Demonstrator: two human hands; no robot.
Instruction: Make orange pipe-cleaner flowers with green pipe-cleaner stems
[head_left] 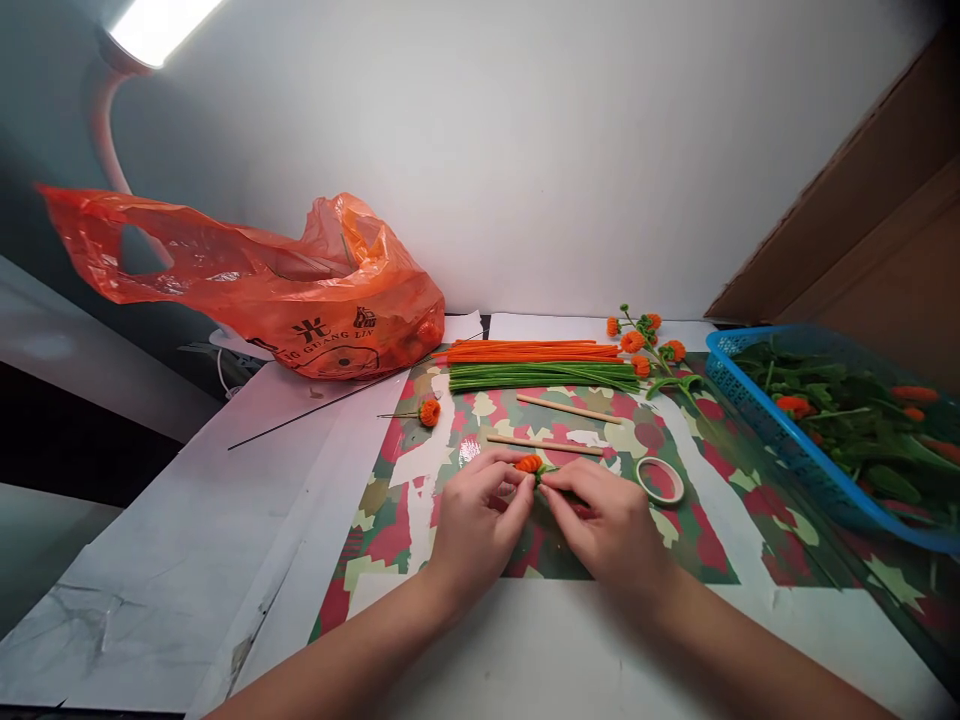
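My left hand [484,505] pinches a small orange pipe-cleaner flower [529,464] over the patterned mat [397,520]. Fingers of my right hand [604,510] close on the green part [547,469] at the flower's base, right beside the left fingertips. Much of the green piece is hidden by the fingers. Just beyond the hands lie two thin wooden sticks [544,444]. A roll of tape [660,481] rests to the right of my right hand. Farther left is a single orange flower head [429,412] on a thin wire.
Orange pipe cleaners [532,350] and green pipe cleaners [540,376] lie in bundles at the back. A sprig of orange flowers [634,342] sits beside them. A blue basket [787,425] with leaves stands right, an orange plastic bag [337,300] back left, near a lamp [161,30].
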